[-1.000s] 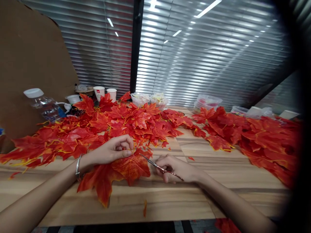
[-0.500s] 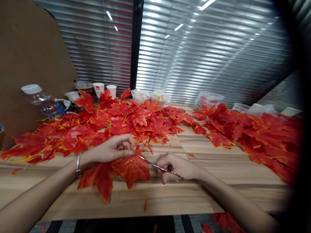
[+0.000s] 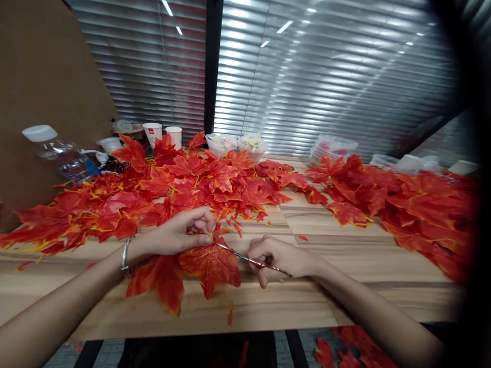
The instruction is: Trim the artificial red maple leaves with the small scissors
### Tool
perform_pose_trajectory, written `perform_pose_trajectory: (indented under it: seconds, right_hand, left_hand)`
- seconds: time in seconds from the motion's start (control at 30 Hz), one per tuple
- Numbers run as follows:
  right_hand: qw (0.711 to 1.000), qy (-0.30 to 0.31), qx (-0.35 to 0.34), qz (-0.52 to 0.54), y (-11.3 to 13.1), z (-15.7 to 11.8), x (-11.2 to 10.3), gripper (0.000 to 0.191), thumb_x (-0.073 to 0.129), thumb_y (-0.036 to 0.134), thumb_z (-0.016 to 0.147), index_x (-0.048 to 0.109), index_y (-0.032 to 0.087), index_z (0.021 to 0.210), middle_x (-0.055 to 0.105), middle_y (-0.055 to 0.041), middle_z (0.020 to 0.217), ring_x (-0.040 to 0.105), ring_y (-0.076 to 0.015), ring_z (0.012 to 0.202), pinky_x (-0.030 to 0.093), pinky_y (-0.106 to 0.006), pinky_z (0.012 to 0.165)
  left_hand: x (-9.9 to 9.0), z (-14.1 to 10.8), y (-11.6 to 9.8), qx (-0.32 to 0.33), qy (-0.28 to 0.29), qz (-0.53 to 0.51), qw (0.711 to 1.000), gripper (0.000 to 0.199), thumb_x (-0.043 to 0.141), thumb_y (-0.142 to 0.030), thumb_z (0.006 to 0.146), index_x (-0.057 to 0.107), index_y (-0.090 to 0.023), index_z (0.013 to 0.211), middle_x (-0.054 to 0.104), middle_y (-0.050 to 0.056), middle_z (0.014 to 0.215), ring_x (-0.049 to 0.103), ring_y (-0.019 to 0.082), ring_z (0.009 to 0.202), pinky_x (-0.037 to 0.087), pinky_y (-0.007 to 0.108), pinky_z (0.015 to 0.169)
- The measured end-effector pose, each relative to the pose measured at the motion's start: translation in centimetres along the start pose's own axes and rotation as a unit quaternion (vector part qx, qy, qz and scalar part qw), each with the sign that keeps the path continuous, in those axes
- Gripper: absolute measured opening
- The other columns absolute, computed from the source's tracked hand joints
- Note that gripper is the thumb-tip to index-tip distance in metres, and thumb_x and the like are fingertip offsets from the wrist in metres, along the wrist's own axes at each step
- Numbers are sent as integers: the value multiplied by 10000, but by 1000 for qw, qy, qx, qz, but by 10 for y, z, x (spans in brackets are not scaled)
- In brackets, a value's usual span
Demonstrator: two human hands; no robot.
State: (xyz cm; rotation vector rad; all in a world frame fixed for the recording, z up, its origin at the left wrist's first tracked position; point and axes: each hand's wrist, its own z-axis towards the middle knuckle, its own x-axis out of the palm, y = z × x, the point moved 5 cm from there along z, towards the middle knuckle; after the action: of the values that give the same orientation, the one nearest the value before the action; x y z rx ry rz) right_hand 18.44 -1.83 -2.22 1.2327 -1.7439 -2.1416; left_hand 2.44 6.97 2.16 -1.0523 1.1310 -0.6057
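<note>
My left hand (image 3: 187, 231), with a bracelet at the wrist, pinches an orange-red artificial maple leaf (image 3: 211, 266) near its stem end. A second red leaf (image 3: 161, 281) hangs below the same hand, over the table's front part. Thin metal scissors (image 3: 245, 257) are held in my right hand (image 3: 274, 259), its fingers curled round the handles. The scissor tip meets the upper part of the leaf, close to my left thumb. Whether the blades are apart is too small to tell.
Red leaf piles (image 3: 222, 179) cover the table's (image 3: 284, 306) back left and right (image 3: 422, 204). Behind stand paper cups (image 3: 152, 134), plastic containers (image 3: 332, 148) and a clear bottle (image 3: 63, 156). Leaf scraps (image 3: 230, 313) lie in front; more leaves (image 3: 356, 347) are on the floor.
The view has tilted down slightly, so the background sits higher. Both hands keep their grips, and the leaf and scissors have barely moved.
</note>
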Motion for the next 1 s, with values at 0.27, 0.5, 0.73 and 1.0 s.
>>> perform_pose_trajectory:
  seconds: [0.27, 0.5, 0.73, 1.0]
  right_hand:
    - [999, 20, -42, -12, 1, -2, 0, 355, 512, 432, 814, 467, 133, 627, 403, 29, 589, 350, -74, 530, 267, -191, 485]
    - [998, 18, -44, -34, 4, -3, -1, 380, 536, 447, 799, 460, 131, 603, 367, 35, 575, 327, -74, 530, 250, -193, 480]
    - [999, 17, -41, 0, 3, -2, 0, 422, 594, 484, 745, 433, 131, 578, 329, 53, 560, 280, -61, 517, 217, -195, 470]
    - [1000, 6, -1, 0, 0, -4, -1, 362, 600, 382, 758, 442, 128, 555, 353, 52, 542, 292, -54, 498, 216, -185, 446]
  left_hand:
    - [3, 0, 1, -5, -2, 3, 1000, 181, 561, -264, 809, 410, -173, 851, 508, -30, 701, 449, 74, 618, 336, 193, 572]
    - [3, -2, -5, 10, -29, 12, 999, 199, 567, -253, 805, 382, -181, 827, 515, -31, 706, 462, 72, 617, 351, 193, 569]
    - [5, -3, -3, 9, -17, 49, 999, 192, 550, -270, 811, 381, -179, 819, 551, -15, 728, 516, 89, 643, 383, 212, 589]
    - [3, -4, -4, 12, -17, 75, 997, 178, 539, -262, 820, 384, -176, 823, 567, -2, 765, 539, 97, 682, 405, 221, 620]
